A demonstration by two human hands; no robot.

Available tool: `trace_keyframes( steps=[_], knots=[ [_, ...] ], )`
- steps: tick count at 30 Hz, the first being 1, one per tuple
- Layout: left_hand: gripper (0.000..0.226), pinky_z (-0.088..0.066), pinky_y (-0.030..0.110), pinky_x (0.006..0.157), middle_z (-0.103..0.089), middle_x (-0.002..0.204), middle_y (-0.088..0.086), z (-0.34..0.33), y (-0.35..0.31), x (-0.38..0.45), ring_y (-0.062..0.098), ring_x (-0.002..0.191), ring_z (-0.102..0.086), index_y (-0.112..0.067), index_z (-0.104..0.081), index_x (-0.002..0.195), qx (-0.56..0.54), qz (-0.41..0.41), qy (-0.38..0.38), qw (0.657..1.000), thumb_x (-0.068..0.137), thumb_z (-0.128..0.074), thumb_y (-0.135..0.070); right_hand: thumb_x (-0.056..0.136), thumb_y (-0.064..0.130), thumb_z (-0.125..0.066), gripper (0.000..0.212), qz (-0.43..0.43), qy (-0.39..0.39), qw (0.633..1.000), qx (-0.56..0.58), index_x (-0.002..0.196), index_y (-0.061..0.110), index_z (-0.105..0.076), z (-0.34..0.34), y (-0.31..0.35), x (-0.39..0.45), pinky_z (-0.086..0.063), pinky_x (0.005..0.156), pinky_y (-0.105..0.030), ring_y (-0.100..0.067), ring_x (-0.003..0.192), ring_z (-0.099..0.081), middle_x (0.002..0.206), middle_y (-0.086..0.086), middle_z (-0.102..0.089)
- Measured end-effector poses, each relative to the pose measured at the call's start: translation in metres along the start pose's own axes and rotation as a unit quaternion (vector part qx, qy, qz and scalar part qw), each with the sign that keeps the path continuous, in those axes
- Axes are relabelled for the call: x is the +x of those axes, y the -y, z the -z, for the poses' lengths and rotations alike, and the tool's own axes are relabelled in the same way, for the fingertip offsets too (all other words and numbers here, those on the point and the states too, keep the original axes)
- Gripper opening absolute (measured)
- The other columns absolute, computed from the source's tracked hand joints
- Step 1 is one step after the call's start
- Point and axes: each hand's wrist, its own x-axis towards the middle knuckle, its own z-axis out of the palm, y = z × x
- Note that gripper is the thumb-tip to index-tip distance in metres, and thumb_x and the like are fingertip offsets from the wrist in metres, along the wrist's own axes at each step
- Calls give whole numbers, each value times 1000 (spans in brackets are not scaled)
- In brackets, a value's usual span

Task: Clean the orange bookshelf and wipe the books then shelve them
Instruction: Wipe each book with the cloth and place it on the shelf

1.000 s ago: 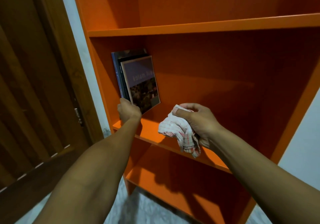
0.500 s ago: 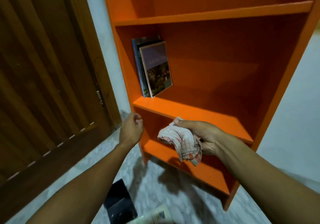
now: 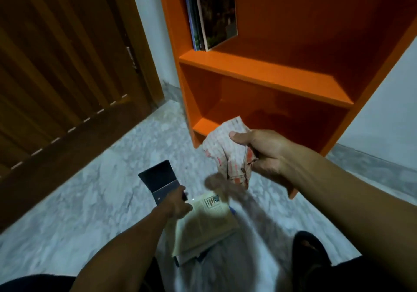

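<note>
The orange bookshelf [image 3: 259, 73] stands ahead against the wall. A few books [image 3: 214, 9] lean upright at the left end of its upper visible shelf. My right hand [image 3: 264, 152] grips a crumpled checked cloth [image 3: 228, 156] in front of the lowest compartment. Down on the floor, my left hand [image 3: 177, 205] grips the near edge of a dark book [image 3: 158, 176]. Right of that hand, a cream book [image 3: 205, 221] tops a small pile of books. The picture is blurred around the left hand.
A brown wooden door [image 3: 56, 66] fills the left side, close to the shelf's left wall. The floor is grey marble [image 3: 101, 190]. My dark-clothed legs [image 3: 316, 260] show at the bottom edge, on both sides of the pile.
My view has tilted down from the shelf to the floor. My left hand left the shelved books and dropped to the dark book. My right hand kept hold of the cloth.
</note>
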Motion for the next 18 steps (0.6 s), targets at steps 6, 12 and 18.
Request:
trace_keyframes(
  steps=[6,12,18],
  knots=[
    [93,-48,41,98,-55,136,8,-33,20,18,29,119,-57,-23,-38,141,203,24,17,979,63,-84,-47,90,8,-66,49,6,9,999,-35,135,-2,-51,3,-11,9,-37,110,-61,-39,126,-56,137,-21,-58],
    [92,-35,54,109,-41,147,11,-41,11,26,36,135,-39,-21,-40,141,288,51,1,956,65,-83,-50,93,6,-62,39,12,4,998,-56,131,-2,-54,6,-8,9,-45,103,-59,-38,117,-63,130,-21,-64],
    [98,-35,54,109,-38,147,11,-45,17,22,36,137,-36,-21,-37,143,284,44,-27,957,63,-85,-50,96,2,-57,29,25,2,998,-50,124,-3,-58,4,-9,5,-49,101,-57,-37,109,-68,122,-21,-68]
  ],
)
